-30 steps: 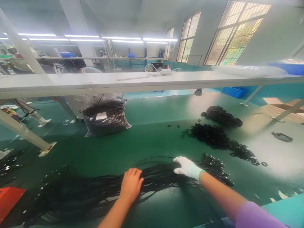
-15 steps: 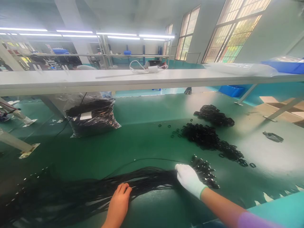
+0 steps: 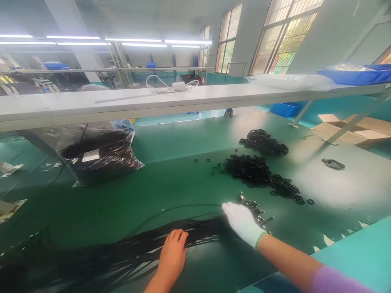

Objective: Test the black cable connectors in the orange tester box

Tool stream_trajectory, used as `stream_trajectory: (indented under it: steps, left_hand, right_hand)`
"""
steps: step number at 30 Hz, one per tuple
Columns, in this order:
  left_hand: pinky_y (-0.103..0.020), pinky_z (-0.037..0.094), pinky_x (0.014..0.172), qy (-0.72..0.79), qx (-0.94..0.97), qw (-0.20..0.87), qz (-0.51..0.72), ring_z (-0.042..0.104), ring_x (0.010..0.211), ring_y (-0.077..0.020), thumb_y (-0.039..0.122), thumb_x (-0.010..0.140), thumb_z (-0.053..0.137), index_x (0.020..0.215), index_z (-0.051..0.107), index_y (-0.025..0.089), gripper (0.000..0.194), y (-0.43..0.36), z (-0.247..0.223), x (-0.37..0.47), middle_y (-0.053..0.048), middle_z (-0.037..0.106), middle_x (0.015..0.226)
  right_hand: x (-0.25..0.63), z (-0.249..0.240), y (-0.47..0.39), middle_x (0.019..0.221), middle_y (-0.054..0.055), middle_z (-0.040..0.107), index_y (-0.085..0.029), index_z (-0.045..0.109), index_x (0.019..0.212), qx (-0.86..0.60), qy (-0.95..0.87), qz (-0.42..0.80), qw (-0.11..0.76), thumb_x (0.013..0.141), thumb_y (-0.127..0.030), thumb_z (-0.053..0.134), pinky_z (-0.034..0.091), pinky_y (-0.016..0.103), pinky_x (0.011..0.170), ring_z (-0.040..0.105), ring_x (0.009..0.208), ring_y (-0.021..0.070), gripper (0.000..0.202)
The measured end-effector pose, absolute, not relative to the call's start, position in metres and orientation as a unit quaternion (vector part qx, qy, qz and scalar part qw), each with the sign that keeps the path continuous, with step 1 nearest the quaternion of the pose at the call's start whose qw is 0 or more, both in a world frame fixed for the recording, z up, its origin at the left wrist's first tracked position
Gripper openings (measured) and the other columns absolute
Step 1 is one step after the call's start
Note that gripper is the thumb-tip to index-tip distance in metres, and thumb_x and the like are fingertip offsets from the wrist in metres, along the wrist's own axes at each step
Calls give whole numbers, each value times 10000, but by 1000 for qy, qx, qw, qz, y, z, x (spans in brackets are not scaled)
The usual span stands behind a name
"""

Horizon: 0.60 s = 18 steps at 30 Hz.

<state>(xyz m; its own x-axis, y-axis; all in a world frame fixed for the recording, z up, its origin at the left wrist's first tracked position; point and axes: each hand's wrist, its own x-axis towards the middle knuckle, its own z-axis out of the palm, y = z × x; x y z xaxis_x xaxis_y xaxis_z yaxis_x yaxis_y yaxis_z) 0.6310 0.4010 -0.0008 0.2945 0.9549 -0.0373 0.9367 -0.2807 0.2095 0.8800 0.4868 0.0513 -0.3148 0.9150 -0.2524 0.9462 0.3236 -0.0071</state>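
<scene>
A long bundle of thin black cables (image 3: 128, 244) lies across the green table, fanned out at the left and gathered toward the right. My bare left hand (image 3: 174, 254) is over the bundle's near side, its fingers held together and curled onto the cables; the thumb is hidden. My right hand (image 3: 242, 224), in a white glove, is closed around the gathered part near the right end. Just beyond the glove, the cable ends with shiny metal connectors (image 3: 255, 207) show, partly covered by the hand. One stray cable (image 3: 189, 205) arcs above the bundle.
Piles of small black rings (image 3: 250, 169) lie behind my right hand. A clear plastic bag of black items (image 3: 104, 156) sits at the left. A white shelf (image 3: 122, 103) spans the table, bearing a white cable (image 3: 179, 86) and a blue tray (image 3: 354, 76). An opened cardboard box (image 3: 360, 130) is at right.
My left hand has slid to the right along the cables, closer to my right hand. My right hand has shifted slightly right, covering more of the connectors. The view has turned right.
</scene>
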Motion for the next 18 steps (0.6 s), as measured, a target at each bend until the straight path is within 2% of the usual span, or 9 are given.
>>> stream_trajectory:
  steps: [2, 5, 8, 10, 14, 18]
  left_hand:
    - [-470, 454, 801, 590, 801, 86, 45, 559, 981, -243, 270, 811, 551, 1040, 571, 163, 254, 404, 4, 641, -77, 593, 1087]
    - [-494, 423, 848, 556, 826, 78, 49, 531, 1037, -254, 262, 817, 542, 1085, 556, 180, 281, 411, 8, 672, -82, 573, 1144]
    - [-466, 463, 793, 525, 846, 82, 42, 569, 968, -239, 262, 819, 542, 1112, 537, 172, 307, 420, 3, 702, -80, 586, 1111]
    - [-443, 481, 758, 520, 849, 84, 31, 589, 910, -221, 251, 820, 542, 1059, 562, 162, 256, 423, -5, 711, -69, 608, 1048]
    - [-401, 492, 723, 476, 872, 112, 28, 597, 850, -191, 222, 830, 526, 961, 596, 169, 158, 420, -16, 707, -48, 624, 975]
    - [-410, 488, 727, 485, 862, 144, 40, 591, 867, -201, 232, 830, 524, 1006, 582, 174, 194, 411, -12, 703, -54, 617, 994]
  right_hand:
    - [889, 58, 511, 1086, 66, 571, -176, 527, 1094, 571, 810, -80, 110, 869, -292, 472, 466, 389, 807, 569, 923, 176, 259]
    - [893, 58, 533, 1098, 64, 570, -168, 540, 1075, 516, 835, -125, 147, 857, -302, 493, 471, 398, 808, 568, 939, 183, 260]
    - [888, 47, 530, 1107, 66, 566, -157, 541, 1074, 466, 847, -166, 194, 845, -307, 514, 467, 412, 814, 562, 962, 195, 275]
    - [884, 38, 523, 1087, 64, 575, -153, 542, 1069, 452, 844, -184, 221, 844, -307, 516, 478, 400, 794, 574, 935, 188, 274]
    - [884, 30, 523, 1113, 67, 563, -165, 532, 1090, 470, 834, -181, 227, 853, -305, 502, 473, 404, 808, 567, 949, 189, 277]
    - [889, 29, 537, 1120, 69, 559, -165, 528, 1096, 497, 814, -184, 238, 854, -302, 499, 473, 405, 808, 566, 952, 190, 279]
